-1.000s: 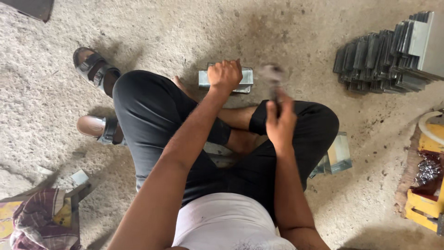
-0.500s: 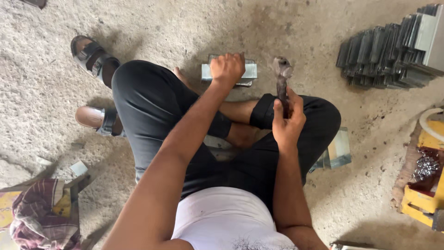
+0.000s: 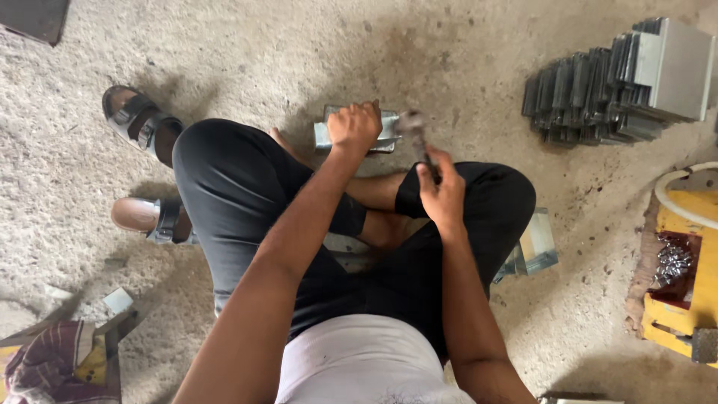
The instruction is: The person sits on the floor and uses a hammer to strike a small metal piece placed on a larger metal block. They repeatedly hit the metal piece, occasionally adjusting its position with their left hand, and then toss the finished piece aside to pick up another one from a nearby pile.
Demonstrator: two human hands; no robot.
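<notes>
On the concrete floor ahead of the crossed legs, the metal bracket is pinned flat by the left hand, the hammer gripped in the right hand; striking step judged underway, a square blow needed next.

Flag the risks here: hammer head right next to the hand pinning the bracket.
1. The left hand presses down on the metal bracket while the hammer, in the right hand's grip, is blurred right beside it; a glancing blow could catch the fingers.
2. The bracket lies on rough concrete floor just ahead of the bare crossed legs; it could skid or kick back.
</notes>
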